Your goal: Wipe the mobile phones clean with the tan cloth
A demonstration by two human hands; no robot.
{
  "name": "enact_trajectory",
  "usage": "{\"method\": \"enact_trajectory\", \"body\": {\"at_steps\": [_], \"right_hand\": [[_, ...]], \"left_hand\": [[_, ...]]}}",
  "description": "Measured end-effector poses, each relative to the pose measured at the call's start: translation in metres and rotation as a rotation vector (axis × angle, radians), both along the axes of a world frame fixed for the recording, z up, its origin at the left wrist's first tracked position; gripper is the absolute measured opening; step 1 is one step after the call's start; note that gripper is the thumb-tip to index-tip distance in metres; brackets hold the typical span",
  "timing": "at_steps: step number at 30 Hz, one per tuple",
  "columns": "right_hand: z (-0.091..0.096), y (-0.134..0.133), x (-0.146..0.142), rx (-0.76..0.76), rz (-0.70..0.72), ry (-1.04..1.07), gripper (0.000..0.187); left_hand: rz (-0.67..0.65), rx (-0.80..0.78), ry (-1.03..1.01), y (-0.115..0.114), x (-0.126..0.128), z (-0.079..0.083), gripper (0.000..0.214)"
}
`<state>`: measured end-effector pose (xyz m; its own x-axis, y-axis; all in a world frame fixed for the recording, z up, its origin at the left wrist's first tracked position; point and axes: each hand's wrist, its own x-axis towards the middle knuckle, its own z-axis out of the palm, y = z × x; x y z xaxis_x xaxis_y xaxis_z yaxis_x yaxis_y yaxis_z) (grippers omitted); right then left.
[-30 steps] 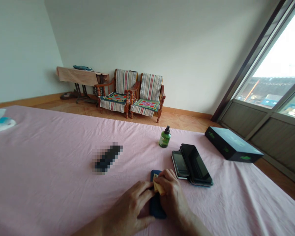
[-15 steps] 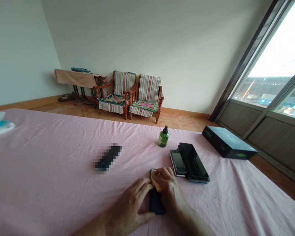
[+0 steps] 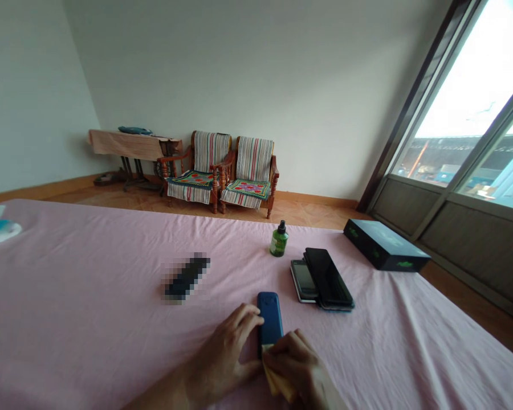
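A blue mobile phone [image 3: 271,319] lies on the pink sheet, pointing away from me. My left hand [image 3: 227,348] steadies it from the left, fingertips against its side edge and thumb at its lower end. Bunched in the closed fingers of my right hand [image 3: 302,364] is a yellow cloth [image 3: 279,382], pressed on the phone's near end. The phone's lower part is partly covered by the cloth and fingers. To the right of the phone, a large black phone [image 3: 328,278] partly overlaps a smaller phone [image 3: 303,282].
A green spray bottle [image 3: 279,242] stands beyond the phones. A dark pixelated object [image 3: 187,278] lies to the left. At the right is a black box [image 3: 385,245], and at the far left a white and blue packet [image 3: 0,230]. Two wooden armchairs [image 3: 245,162] stand by the wall.
My right hand has slid the cloth towards me, from the phone's far end to its near end, uncovering the upper part. My left hand stays at the left edge.
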<state>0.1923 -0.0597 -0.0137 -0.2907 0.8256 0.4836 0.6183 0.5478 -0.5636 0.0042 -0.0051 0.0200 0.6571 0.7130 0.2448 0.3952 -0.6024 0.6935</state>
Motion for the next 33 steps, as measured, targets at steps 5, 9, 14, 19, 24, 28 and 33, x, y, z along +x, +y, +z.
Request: {"method": "enact_trajectory", "body": {"at_steps": [5,9,14,19,24,28,33], "right_hand": [[0.029,0.008,-0.004,-0.269,-0.106,0.379,0.026],[0.036,0.020,-0.015,-0.342,-0.188,0.573,0.033],[0.032,0.026,-0.020,-0.366,-0.265,0.663,0.030],[0.031,0.030,-0.018,-0.397,-0.294,0.747,0.022],[0.041,0.032,-0.016,-0.451,-0.272,0.888,0.011],[0.055,0.034,-0.026,-0.464,-0.231,0.950,0.013],[0.057,0.043,-0.043,-0.471,-0.146,0.971,0.017]], "left_hand": [[0.000,0.026,0.009,0.000,0.001,0.000,0.045],[-0.007,0.026,0.011,0.001,0.002,0.002,0.041],[0.015,0.014,-0.019,0.001,0.004,0.003,0.046],[0.023,-0.004,-0.002,0.000,0.007,0.006,0.046],[0.039,0.007,-0.035,-0.001,0.008,0.004,0.051],[0.063,0.025,-0.107,-0.002,0.006,0.005,0.061],[0.175,-0.048,-0.230,0.004,0.001,-0.003,0.049]]}}
